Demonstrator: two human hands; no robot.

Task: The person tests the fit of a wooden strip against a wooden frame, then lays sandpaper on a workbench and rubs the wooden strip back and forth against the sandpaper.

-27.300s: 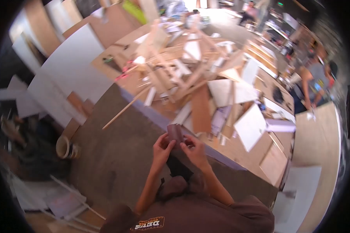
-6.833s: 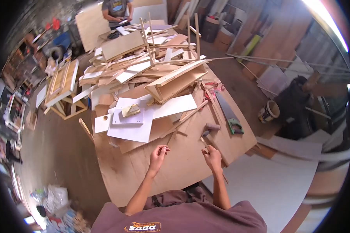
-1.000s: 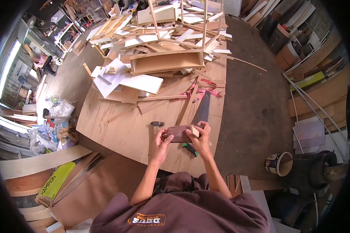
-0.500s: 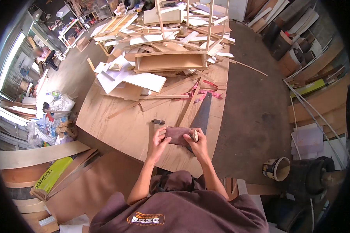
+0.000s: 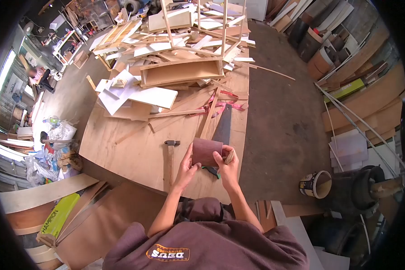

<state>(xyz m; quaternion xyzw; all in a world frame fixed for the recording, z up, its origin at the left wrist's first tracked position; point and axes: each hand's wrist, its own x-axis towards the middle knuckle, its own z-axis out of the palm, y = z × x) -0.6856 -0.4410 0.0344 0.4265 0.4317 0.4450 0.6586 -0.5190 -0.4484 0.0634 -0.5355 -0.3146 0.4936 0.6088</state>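
Note:
A reddish-brown piece of sandpaper (image 5: 207,152) is stretched between my two hands above the wooden table. My left hand (image 5: 186,168) grips its left edge, thumb at the lower corner. My right hand (image 5: 229,168) pinches the right edge and also has a small light-wood piece (image 5: 230,156) in its fingers. To the left of my hands a hammer (image 5: 170,157) lies with its head pointing away from me. Beyond my right hand lies a handsaw (image 5: 223,126); its green and black handle (image 5: 213,172) is partly hidden under my hands.
Scrap wood is heaped on the table's far half, with an open wooden box (image 5: 182,73) in front. Pink-red straps (image 5: 225,104) lie near the saw. A bucket (image 5: 315,185) stands on the floor at right. At far left a person (image 5: 41,78) sits.
The sandpaper has tilted up, so more of its face shows. My head view has shifted slightly to the right, and both hands keep their hold.

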